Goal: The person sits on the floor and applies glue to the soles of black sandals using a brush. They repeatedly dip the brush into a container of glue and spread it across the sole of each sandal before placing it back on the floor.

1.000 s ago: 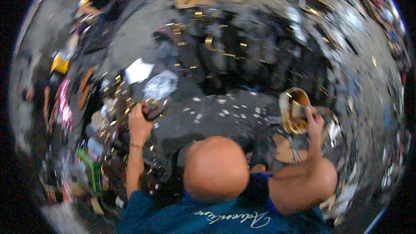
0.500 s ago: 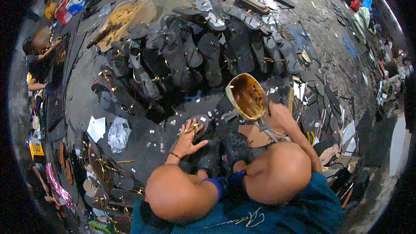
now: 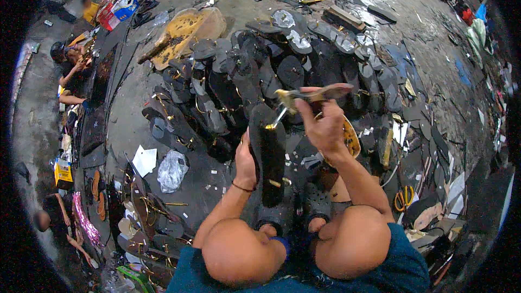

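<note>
Head view: at centre frame the left hand grips a black sandal sole by its edge, standing it upright above the knees. Closed around a brush-like tool, the right hand holds its tip at the sole's top edge. Half a second ago that hand held a tan sole instead. Rows of black soles crowd the floor ahead; bare floor opens to the left. A red-and-white box sits upper left, a yellow one at left.
</note>
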